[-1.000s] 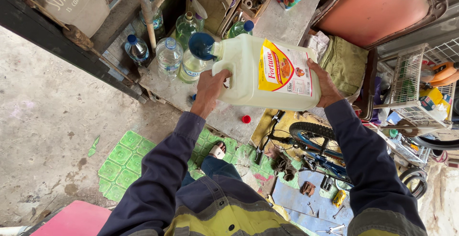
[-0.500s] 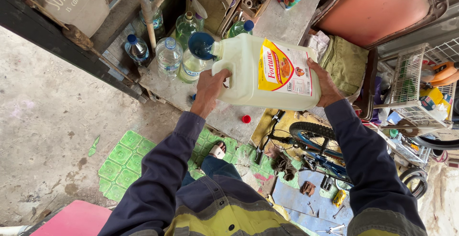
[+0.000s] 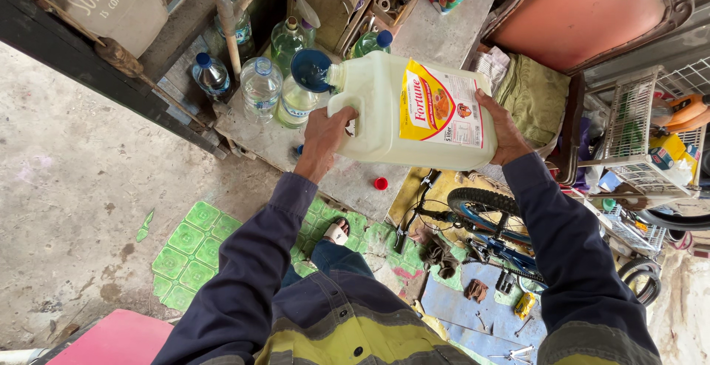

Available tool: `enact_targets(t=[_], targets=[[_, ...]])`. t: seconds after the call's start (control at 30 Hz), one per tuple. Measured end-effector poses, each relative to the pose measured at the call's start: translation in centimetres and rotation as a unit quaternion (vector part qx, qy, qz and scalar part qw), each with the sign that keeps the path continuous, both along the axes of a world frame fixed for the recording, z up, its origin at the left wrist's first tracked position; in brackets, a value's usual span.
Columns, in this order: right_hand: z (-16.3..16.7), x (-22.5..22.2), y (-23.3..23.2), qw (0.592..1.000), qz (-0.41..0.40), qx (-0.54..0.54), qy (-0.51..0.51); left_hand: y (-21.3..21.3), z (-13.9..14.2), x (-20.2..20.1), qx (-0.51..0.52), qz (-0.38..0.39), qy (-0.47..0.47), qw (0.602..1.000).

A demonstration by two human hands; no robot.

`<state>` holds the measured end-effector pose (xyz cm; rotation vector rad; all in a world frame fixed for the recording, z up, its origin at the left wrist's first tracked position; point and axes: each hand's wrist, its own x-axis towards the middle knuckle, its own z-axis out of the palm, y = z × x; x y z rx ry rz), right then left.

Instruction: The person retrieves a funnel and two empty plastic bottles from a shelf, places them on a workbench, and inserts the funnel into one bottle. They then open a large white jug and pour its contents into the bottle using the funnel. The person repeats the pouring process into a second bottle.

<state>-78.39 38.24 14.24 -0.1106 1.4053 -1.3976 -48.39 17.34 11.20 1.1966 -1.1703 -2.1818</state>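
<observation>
Large white jug (image 3: 399,110) held tipped above stone ledge (image 3: 436,25), spout over blue funnel (image 3: 309,69) seated in clear bottle (image 3: 294,102). Left hand (image 3: 325,136) clenched around jug handle; right hand (image 3: 503,128) spread flat against jug base. Red cap (image 3: 380,183) lying below.

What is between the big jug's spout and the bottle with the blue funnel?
Nothing visible blocks it. The big jug, tipped sideways by the left hand and right hand, has its spout right at the blue funnel, which sits in the bottle.
</observation>
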Motion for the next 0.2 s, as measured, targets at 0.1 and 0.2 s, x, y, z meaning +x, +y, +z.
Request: enact_targets(t=[0.1,0.2], targets=[[0.11,0.06,0.02,1.000,-0.001,-0.001,-0.002,-0.03,0.04,-0.06,0.003,-0.001,0.005,1.000],[0.18,0.12,0.01,1.000,-0.001,0.001,0.002,-0.01,0.03,-0.04,0.002,-0.002,0.020,1.000]])
